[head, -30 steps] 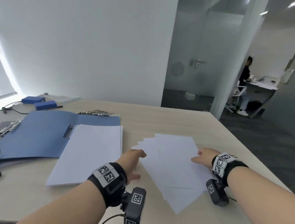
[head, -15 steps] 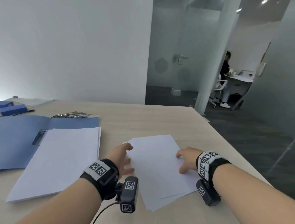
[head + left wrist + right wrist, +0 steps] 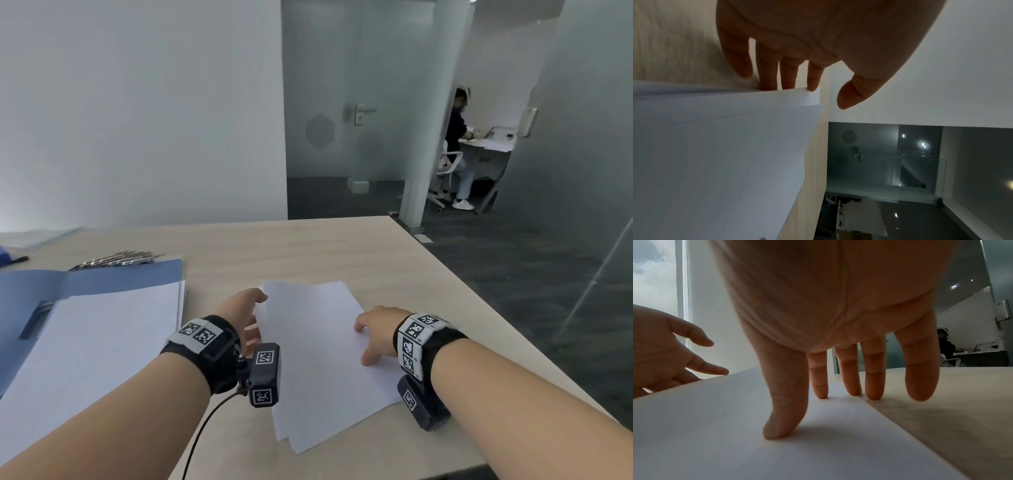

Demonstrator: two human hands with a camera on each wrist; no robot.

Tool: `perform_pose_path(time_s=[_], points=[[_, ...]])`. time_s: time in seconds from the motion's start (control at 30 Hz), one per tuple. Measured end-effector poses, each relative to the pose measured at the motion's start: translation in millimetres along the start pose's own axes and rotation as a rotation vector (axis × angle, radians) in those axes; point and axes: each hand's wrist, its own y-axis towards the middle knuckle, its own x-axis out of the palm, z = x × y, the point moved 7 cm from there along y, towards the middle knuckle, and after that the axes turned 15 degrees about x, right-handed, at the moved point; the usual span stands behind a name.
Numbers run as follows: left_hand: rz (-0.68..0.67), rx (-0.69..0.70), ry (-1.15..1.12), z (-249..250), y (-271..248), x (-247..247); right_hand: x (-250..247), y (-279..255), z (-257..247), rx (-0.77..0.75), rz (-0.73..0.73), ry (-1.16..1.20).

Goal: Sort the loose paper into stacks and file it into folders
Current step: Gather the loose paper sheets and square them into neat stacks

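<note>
A loose pile of white sheets (image 3: 315, 349) lies on the table between my two hands. My left hand (image 3: 248, 317) stands at the pile's left edge, its straight fingers (image 3: 769, 78) pressing against that edge. My right hand (image 3: 375, 334) rests at the right edge, thumb and fingertips (image 3: 781, 423) touching the top sheet (image 3: 735, 426). The sheets are roughly squared, with a few corners sticking out at the near end. An open blue folder (image 3: 41, 291) lies to the left with a neat white stack (image 3: 99, 349) on it.
Metal binder clips (image 3: 116, 260) lie behind the folder. The table's right edge (image 3: 479, 301) runs close to my right hand, with dark carpet beyond. A person sits at a desk (image 3: 460, 137) in the far room behind a glass partition.
The fanned-out sheets have been pushed together into a narrower pile as both hands closed in from the sides. The head view has swung to the right.
</note>
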Motion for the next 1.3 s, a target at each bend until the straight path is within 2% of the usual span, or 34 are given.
perform_pose_path(time_s=[0.1,0.4,0.5,0.57,0.67,0.73,0.83,0.9,1.07,1.17,1.3], points=[[0.015,-0.001,0.031,-3.4,-1.3,-2.6,-2.6,-3.5,-0.6,-0.021,0.009,-0.006],[-0.188,-0.068,0.168,-33.0,-13.7,10.0,1.1,-5.5,2.6,-0.037,-0.007,0.015],[-0.261,-0.024,0.247,-37.0,-24.4,20.0,8.1,-6.5,7.4,-0.028,-0.025,0.027],[-0.288,0.06,0.287,-34.8,-25.7,24.6,12.9,-8.4,11.3,-0.023,-0.04,0.087],[-0.303,0.239,0.349,-19.1,-30.0,27.2,14.2,-4.9,19.4,-0.015,-0.035,0.314],[-0.313,0.33,0.308,-3.2,-36.8,28.8,9.3,-1.9,25.9,-0.023,-0.052,0.672],[-0.33,0.461,0.25,23.4,-45.0,28.4,0.2,-3.3,33.0,-0.061,-0.173,1.355],[-0.333,0.531,0.231,40.5,-46.6,25.7,-14.7,-10.7,32.9,-0.116,-0.185,1.567],[-0.274,0.619,0.118,74.8,-44.4,13.7,-57.7,-28.0,27.4,-0.329,-0.076,1.834],[-0.206,0.677,0.08,85.2,-41.9,1.9,-63.2,-38.5,18.9,-0.399,-0.034,1.843],[-0.165,0.673,0.041,72.5,-39.8,-8.1,-47.8,-44.6,9.8,-0.386,-0.004,1.77]])
